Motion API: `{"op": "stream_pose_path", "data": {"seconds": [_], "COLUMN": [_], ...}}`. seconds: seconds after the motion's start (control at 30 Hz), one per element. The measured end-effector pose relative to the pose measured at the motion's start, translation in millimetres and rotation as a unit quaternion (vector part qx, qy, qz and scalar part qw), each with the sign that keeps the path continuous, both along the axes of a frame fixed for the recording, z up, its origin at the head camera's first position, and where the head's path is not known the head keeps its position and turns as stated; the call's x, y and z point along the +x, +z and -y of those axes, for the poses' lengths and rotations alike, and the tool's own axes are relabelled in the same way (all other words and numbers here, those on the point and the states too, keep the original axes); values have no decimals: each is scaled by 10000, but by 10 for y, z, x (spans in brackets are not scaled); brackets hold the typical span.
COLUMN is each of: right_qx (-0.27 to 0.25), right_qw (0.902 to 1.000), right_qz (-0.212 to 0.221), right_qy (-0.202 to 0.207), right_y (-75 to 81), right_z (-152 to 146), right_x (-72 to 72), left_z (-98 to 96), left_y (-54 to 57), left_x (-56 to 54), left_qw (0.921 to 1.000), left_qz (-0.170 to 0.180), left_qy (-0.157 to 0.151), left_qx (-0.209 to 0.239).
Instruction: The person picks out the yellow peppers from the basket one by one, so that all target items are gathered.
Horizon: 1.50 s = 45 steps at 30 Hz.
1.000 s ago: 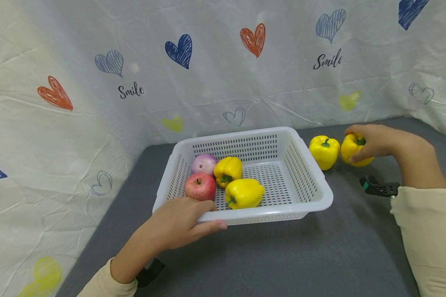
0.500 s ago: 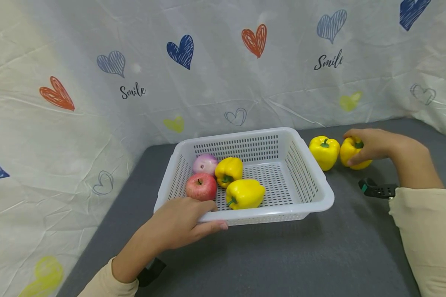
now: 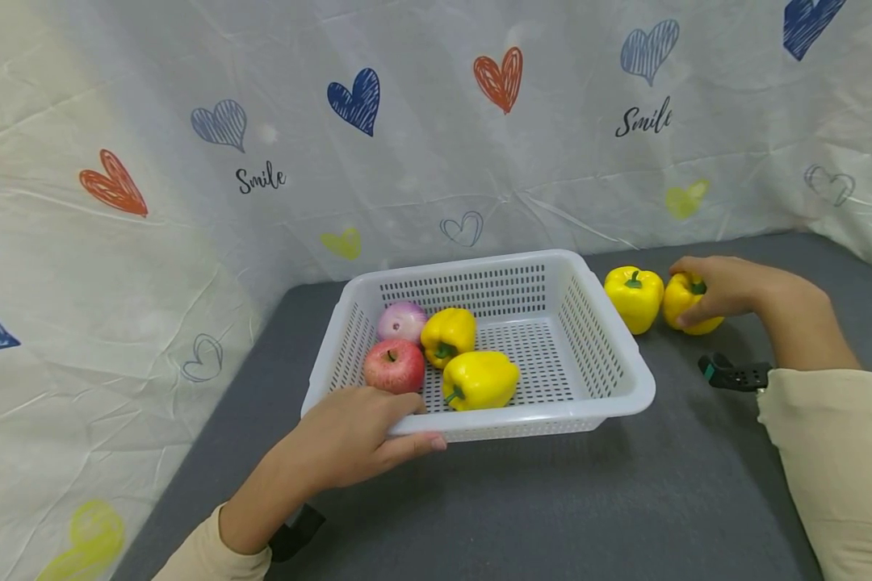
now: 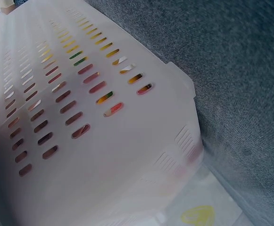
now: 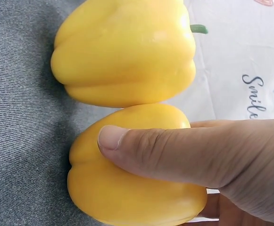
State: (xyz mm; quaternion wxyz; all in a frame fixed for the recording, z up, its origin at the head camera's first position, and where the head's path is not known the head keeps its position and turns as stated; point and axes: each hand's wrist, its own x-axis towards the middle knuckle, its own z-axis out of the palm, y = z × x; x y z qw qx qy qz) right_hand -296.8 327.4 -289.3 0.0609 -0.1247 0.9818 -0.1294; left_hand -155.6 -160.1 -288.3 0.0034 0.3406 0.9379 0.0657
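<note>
My left hand [image 3: 359, 436] grips the near left rim of a white plastic basket [image 3: 610, 403], thumb outside and fingers over the edge. Inside the basket lie a red apple [image 3: 394, 366], a purple onion [image 3: 403, 320] and two yellow bell peppers, one [image 3: 448, 335] behind the other [image 3: 481, 381]. To the right of the basket, my right hand [image 3: 734, 286] holds a yellow bell pepper [image 5: 127, 188], its thumb across the side. Another yellow bell pepper [image 5: 127, 52] stands upright beside it, against or very near the basket. In the left wrist view the slotted basket wall [image 4: 127, 155] hides most contents.
A dark grey cloth [image 3: 552, 508] covers the table. Behind and to the left hangs a white sheet [image 3: 407, 161] printed with hearts and "Smile". Black straps sit at both wrists, the right one [image 3: 734, 374] sticking out beside the sleeve.
My right hand has shifted slightly to the left with the yellow bell pepper, which is now closer to the upright one. The left hand keeps its grip on the basket rim.
</note>
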Motion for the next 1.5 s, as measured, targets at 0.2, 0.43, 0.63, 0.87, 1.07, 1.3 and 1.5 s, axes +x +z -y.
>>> {"op": "stream_pose_path", "data": {"seconds": [0.2,0.43,0.63,0.87,1.07,1.3,1.5], "right_qx": [45,58,82,59,65,73,138], "right_qw": [9999,9998,9999,9999,9998,9999,9999], "right_qz": [-86,-168,-104,-24,-71,-91,-83], "right_qy": [74,93,95,79,177,101,18], "right_y": [3,-11,3,39,61,113,213], "right_z": [5,3,11,21,25,44,101], "right_x": [-7,-29,-7,19,31,72,134], "left_z": [-3,-6,-6,-11,-9,-3,-11], "left_y": [1,1,-4,-3,-7,-17,-11], "left_x": [-2,1,1,1,-1,-1,2], "left_qw": [10000,10000,10000,10000,10000,10000,10000], "left_qz": [-30,6,34,59,35,-24,14], "left_qy": [0,20,17,34,17,-69,-5], "left_qx": [-44,-51,-27,-9,8,66,22]}}
